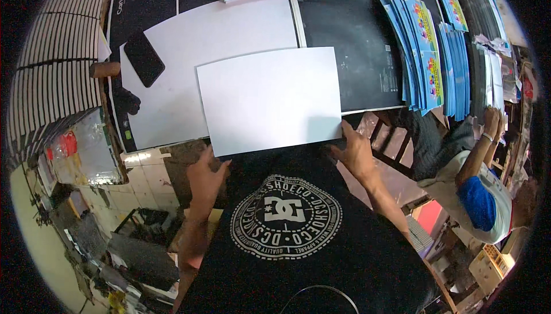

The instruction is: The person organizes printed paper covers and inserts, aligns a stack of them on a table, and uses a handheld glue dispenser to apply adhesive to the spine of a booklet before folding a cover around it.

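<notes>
1. Black-topped work surface (350,38); spans the upper middle of the view.
2. Large white sheet (172,107); flat on the left part of that surface.
3. Smaller white paper (267,99); overlaps the large sheet and the black top; its near edge projects past the surface's edge, toward the person; single sheet or pile, cannot tell.
4. Blue booklets (426,55); piled at the right, well apart from the paper.
5. Right hand (359,156); thumb and forefinger spread; forefinger at the paper's right edge, near corner in the gap; pinch not seen.
6. Left hand (206,176); thumb and forefinger likewise parted, beside the near left corner; contact cannot be told.
7. Dark phone (144,59); on the large sheet.
</notes>
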`<state>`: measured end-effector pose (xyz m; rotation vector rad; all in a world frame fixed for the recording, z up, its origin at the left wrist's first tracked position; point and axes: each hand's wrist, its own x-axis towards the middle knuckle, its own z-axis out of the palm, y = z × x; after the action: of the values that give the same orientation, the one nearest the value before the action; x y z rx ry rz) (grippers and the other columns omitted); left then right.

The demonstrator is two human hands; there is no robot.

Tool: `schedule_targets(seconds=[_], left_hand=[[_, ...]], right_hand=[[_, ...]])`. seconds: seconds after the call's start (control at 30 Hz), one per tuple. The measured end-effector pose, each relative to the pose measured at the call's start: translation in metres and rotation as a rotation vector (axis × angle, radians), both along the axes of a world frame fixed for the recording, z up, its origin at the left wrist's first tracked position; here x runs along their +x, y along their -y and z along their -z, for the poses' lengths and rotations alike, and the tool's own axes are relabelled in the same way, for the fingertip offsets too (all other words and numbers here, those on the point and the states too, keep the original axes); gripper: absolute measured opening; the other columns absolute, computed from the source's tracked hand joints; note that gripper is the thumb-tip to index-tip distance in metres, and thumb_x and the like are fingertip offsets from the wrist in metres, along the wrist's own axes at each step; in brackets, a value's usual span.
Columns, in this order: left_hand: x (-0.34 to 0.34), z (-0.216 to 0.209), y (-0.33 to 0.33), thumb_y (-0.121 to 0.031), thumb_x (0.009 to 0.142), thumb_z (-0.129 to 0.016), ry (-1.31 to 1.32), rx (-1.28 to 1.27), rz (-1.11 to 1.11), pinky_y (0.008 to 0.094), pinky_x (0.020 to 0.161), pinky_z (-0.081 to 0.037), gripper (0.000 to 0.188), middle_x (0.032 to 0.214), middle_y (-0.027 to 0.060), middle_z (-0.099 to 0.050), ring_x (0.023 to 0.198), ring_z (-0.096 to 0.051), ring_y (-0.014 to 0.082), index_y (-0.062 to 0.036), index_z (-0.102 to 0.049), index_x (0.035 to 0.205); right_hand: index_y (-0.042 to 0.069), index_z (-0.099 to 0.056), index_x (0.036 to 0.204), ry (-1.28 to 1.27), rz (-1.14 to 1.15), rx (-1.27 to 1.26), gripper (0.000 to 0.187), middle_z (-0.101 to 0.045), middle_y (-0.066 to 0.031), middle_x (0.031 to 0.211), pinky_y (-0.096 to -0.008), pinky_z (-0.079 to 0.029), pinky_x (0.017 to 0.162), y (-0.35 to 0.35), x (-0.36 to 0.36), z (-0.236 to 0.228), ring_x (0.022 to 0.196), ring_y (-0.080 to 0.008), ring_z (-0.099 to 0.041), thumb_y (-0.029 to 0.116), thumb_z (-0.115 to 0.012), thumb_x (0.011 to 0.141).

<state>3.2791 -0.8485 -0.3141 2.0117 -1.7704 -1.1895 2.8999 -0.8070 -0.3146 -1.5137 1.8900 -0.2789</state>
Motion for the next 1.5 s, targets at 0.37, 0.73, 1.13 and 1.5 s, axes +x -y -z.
schedule_targets(seconds=[0.37, 0.73, 1.13, 1.5], left_hand=[[0.023, 0.016, -0.008, -0.026, 0.088, -0.076, 0.116, 0.104, 0.068, 0.0422, 0.084, -0.054, 0.049, 0.117, 0.0196, -0.070, 0.097, -0.071, 0.0311, -0.0057, -0.061, 0.130], [0.044, 0.043, 0.043, -0.017, 0.061, -0.092, 0.369, -0.622, 0.492, 0.0527, 0.103, -0.031, 0.085, 0.126, 0.0126, -0.045, 0.121, -0.043, 0.0340, -0.0101, -0.049, 0.134], [0.029, 0.056, 0.075, -0.027, 0.077, -0.075, 0.285, -0.739, 0.609, 0.0490, 0.098, -0.032, 0.054, 0.120, 0.0092, -0.050, 0.116, -0.048, 0.0297, -0.0090, -0.055, 0.123], [0.021, 0.058, 0.080, -0.019, 0.078, -0.069, 0.174, -0.712, 0.523, 0.0485, 0.097, -0.032, 0.039, 0.114, 0.0073, -0.054, 0.113, -0.052, 0.0288, -0.0106, -0.059, 0.115]], right_hand=[[0.002, -0.056, 0.127, -0.097, -0.144, -0.301, 0.058, -0.066, -0.0232, 0.102, -0.0460, -0.052, 0.084, -0.008, -0.031, 0.024, 0.095, -0.0403, -0.064, 0.006, -0.078, 0.073], [0.015, -0.051, 0.139, -0.328, -0.584, -0.550, 0.056, -0.052, -0.0073, 0.136, -0.0478, -0.037, 0.099, 0.047, -0.066, 0.050, 0.119, -0.0314, -0.050, 0.010, -0.059, 0.084], [0.013, -0.058, 0.129, -0.219, -0.593, -0.571, 0.060, -0.058, -0.0059, 0.127, -0.0452, -0.039, 0.094, 0.070, -0.058, 0.042, 0.116, -0.0277, -0.055, 0.006, -0.070, 0.071], [0.010, -0.063, 0.122, -0.219, -0.499, -0.545, 0.040, -0.061, -0.0084, 0.120, -0.0430, -0.040, 0.091, 0.074, -0.050, 0.046, 0.110, -0.0280, -0.057, 0.010, -0.058, 0.082]])
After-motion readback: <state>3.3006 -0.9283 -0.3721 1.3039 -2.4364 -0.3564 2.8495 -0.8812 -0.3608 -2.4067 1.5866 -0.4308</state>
